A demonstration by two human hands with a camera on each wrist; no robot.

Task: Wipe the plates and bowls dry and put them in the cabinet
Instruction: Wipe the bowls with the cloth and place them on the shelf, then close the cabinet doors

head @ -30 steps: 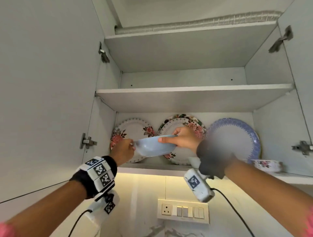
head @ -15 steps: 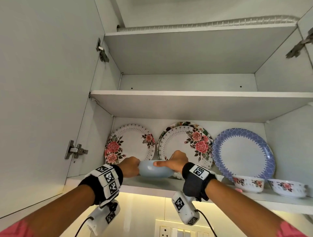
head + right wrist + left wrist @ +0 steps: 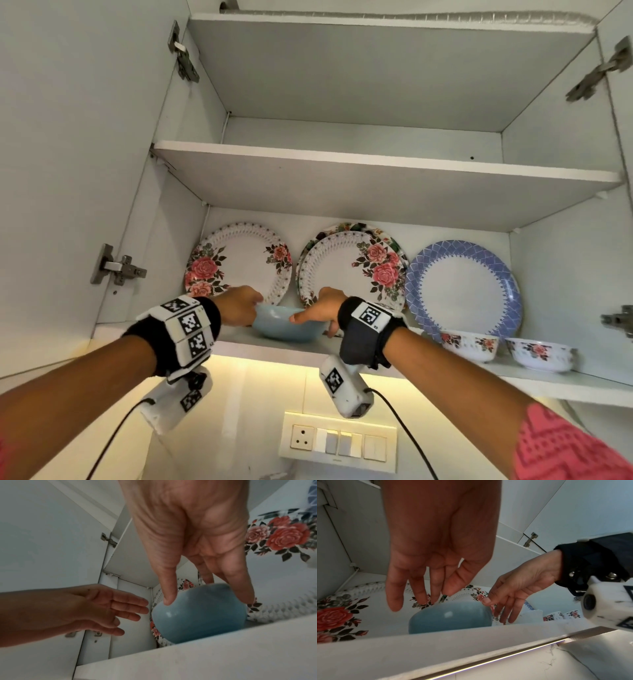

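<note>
A light blue bowl [image 3: 287,325] [image 3: 450,616] [image 3: 199,615] sits upright on the cabinet's bottom shelf [image 3: 239,347], near its front edge. My right hand [image 3: 318,311] [image 3: 207,600] holds its right rim, thumb [image 3: 486,600] on the rim and fingers down the outside. My left hand [image 3: 239,305] [image 3: 120,612] hovers just left of the bowl with fingers straight and apart from it. Behind the bowl, two floral plates [image 3: 239,260] [image 3: 349,270] and a blue-rimmed plate [image 3: 462,287] lean upright against the back wall.
Two small floral bowls [image 3: 469,346] [image 3: 541,353] stand on the same shelf to the right. The shelf above [image 3: 376,161] shows nothing on it. Both cabinet doors [image 3: 68,171] hang open. A switch panel [image 3: 339,442] is on the wall below.
The blue bowl has come down from mid-air onto the bottom shelf. My left hand has let go of its rim and opened; my right hand stays on it.
</note>
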